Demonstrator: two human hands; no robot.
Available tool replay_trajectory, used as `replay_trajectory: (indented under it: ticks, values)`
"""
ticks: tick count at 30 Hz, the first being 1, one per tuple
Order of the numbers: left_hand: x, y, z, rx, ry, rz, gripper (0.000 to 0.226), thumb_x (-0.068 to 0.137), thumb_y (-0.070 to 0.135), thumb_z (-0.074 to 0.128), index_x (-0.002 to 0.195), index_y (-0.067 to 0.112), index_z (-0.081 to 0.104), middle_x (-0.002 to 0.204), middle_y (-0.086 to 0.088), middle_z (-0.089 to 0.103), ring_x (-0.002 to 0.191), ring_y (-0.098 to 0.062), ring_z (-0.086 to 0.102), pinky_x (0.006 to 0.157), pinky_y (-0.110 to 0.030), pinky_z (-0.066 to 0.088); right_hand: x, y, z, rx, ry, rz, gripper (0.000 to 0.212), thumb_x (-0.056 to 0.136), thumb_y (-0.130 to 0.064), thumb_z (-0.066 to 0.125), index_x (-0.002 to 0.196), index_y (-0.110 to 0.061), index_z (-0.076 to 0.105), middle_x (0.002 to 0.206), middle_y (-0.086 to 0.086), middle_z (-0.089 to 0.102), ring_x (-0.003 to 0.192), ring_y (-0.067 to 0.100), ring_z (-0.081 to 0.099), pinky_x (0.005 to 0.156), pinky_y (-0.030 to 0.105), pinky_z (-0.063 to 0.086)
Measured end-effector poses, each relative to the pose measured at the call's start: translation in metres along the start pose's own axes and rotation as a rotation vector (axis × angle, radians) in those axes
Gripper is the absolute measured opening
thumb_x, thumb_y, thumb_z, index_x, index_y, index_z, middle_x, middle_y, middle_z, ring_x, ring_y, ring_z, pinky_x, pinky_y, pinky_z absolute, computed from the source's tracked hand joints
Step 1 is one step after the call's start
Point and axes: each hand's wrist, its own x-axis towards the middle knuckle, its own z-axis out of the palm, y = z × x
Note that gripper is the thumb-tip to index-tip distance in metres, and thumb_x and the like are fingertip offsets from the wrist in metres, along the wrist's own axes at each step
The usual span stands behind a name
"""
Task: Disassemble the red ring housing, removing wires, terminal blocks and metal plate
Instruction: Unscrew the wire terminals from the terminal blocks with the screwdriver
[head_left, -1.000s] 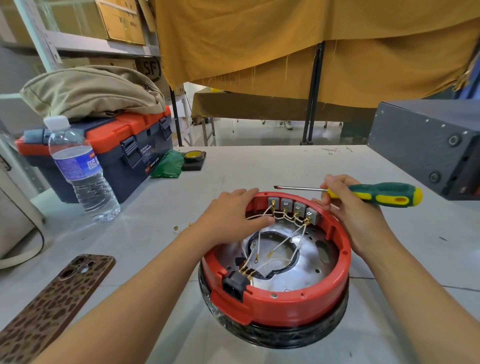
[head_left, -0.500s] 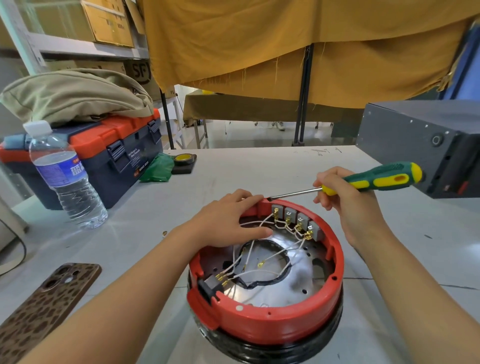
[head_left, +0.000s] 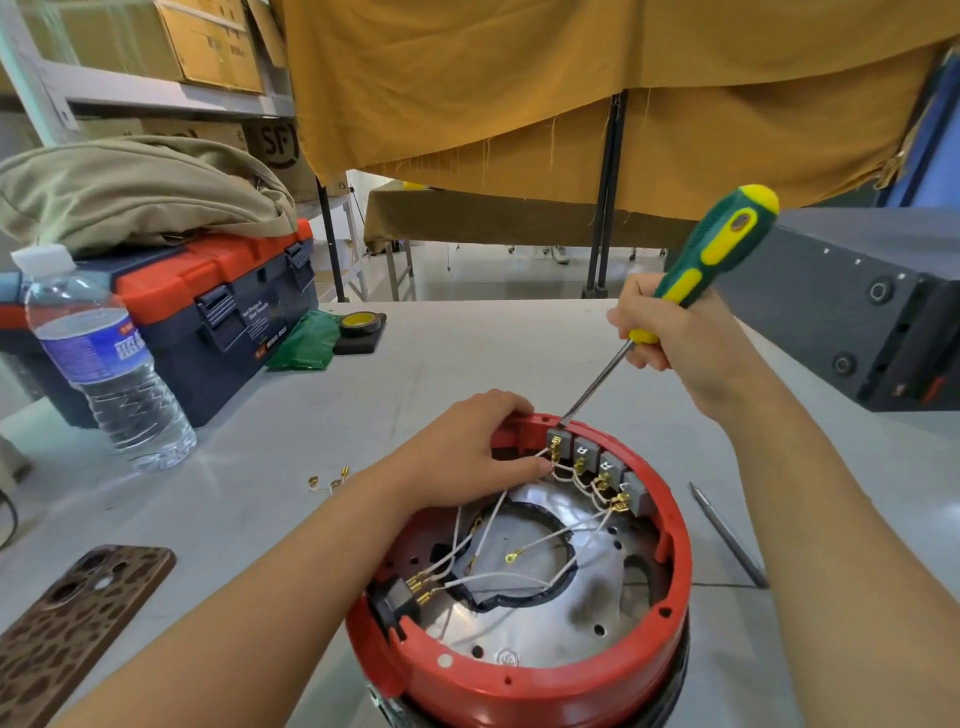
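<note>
Standing over the grey worktable (head_left: 467, 358), the person is working on the red ring housing (head_left: 519, 670), which is sitting at the near edge right below them on a dark base. Their right hand (head_left: 670, 332) is wrapping its fingers round the green-and-yellow screwdriver (head_left: 701, 260), tilting it so the tip is touching the top of the first of four grey terminal blocks (head_left: 592, 460) seated along the far inner wall. Their left hand (head_left: 462, 457) is resting on the far rim, fingers curled over it, with fingertips reaching in by the white wires (head_left: 498, 577) near that first block; whether they are pinching a wire I cannot tell.

By my reckoning the job is sitting at an early stage. All four blocks are looking seated, wires are running between them and the black connector (head_left: 400, 603) on the near-left wall, and the metal plate (head_left: 545, 634) is lying in the bottom. One ring-ended lead is lying loose over the plate's opening, and a short loose wire piece with brass terminals (head_left: 328, 480) is lying on the table left of the housing, so some wiring seems to be off already.

As for writing, a cardboard box (head_left: 275, 143) on the shelf is showing "SF". The toolbox (head_left: 208, 306) label and the water bottle (head_left: 104, 358) label are too small to read properly.
</note>
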Motion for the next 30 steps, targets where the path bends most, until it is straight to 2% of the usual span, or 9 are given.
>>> replay_trajectory:
  ticks: [5,11,14,18,24,30]
  values:
    - [0.000,-0.001,-0.001,-0.063,0.012,0.015,0.050,0.082,0.042,0.068,0.126,0.025,0.052,0.121,0.008,0.056,0.111,-0.007,0.050,0.096,-0.022,0.038,0.006,0.006,-0.005,-0.021,-0.043,-0.016,0.032,0.085,-0.008,0.057,0.057,-0.010,0.043,0.047,-0.009,0.043,0.039,0.008,0.035,0.051,0.027,0.038]
    - [-0.001,-0.003,-0.001,-0.137,0.011,0.009,0.030,0.081,0.038,0.070,0.106,0.028,0.057,0.106,0.011,0.061,0.096,-0.005,0.056,0.087,-0.024,0.045,0.007,0.011,-0.003,-0.013,-0.090,-0.020,0.032,0.085,-0.011,0.057,0.055,-0.015,0.045,0.048,-0.007,0.043,0.040,0.007,0.037,0.047,0.019,0.042]
    - [-0.001,-0.004,-0.001,-0.125,0.015,0.023,0.018,0.081,0.037,0.071,0.091,0.027,0.060,0.114,0.007,0.060,0.107,-0.006,0.054,0.093,-0.023,0.039,0.008,0.010,-0.001,-0.014,-0.102,-0.025,0.035,0.086,-0.009,0.056,0.053,-0.016,0.046,0.046,-0.008,0.043,0.040,0.008,0.038,0.046,0.018,0.041]
    - [-0.001,-0.003,-0.001,-0.079,-0.014,0.026,0.012,0.081,0.038,0.068,0.083,0.027,0.065,0.128,0.009,0.053,0.119,-0.002,0.046,0.100,-0.020,0.031,0.007,0.007,-0.002,-0.021,-0.103,-0.039,0.035,0.086,-0.007,0.057,0.053,-0.017,0.046,0.044,-0.009,0.042,0.039,0.009,0.037,0.045,0.019,0.039]
    - [-0.002,0.000,-0.003,-0.072,-0.038,0.019,0.010,0.084,0.037,0.066,0.075,0.033,0.063,0.131,0.008,0.050,0.120,-0.006,0.047,0.106,-0.029,0.033,0.005,-0.001,0.003,-0.092,-0.126,-0.058,0.035,0.085,-0.008,0.058,0.053,-0.016,0.046,0.042,-0.003,0.039,0.038,0.011,0.037,0.044,0.016,0.037]
    - [-0.002,-0.001,-0.003,-0.053,-0.047,0.022,0.013,0.086,0.037,0.063,0.077,0.029,0.067,0.129,0.009,0.050,0.117,-0.006,0.047,0.103,-0.026,0.034,0.006,-0.005,0.008,-0.073,-0.095,-0.011,0.041,0.085,-0.005,0.057,0.049,-0.019,0.042,0.046,-0.003,0.038,0.038,0.011,0.034,0.041,0.018,0.033]
